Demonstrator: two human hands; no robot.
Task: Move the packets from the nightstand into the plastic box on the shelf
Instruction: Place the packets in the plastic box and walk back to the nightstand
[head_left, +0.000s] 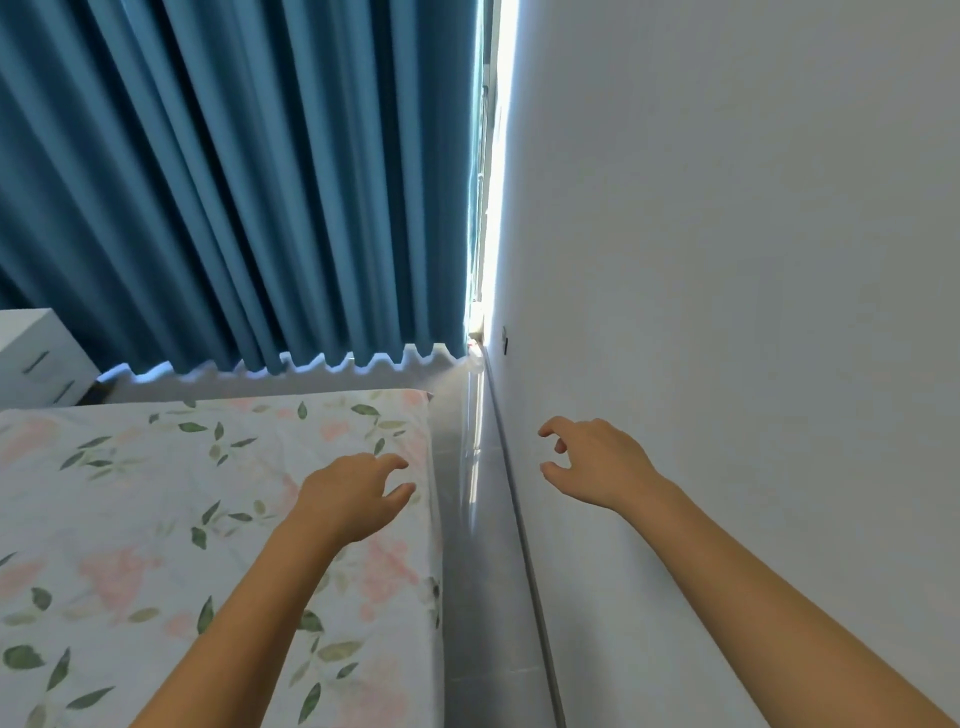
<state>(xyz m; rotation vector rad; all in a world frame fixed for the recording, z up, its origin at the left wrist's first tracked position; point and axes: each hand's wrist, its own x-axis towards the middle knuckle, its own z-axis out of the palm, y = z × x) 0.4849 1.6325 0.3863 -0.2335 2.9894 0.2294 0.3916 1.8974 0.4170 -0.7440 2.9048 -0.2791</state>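
Between one floral-sheeted bed (156, 519) and one white wall (727, 260), below blue curtains (234, 182), left hand (353, 499) and right hand (597, 462) hover loosely curled, holding nothing, one white nightstand (36, 353) far left

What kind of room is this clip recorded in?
Most likely a bedroom: a bed with a floral sheet, floor-length blue pleated curtains and a white drawer unit in the far corner. Both hands, left hand and right hand, hold nothing.

The white drawer unit (39, 356) and the bed (156, 519) are both cut off by the left edge.
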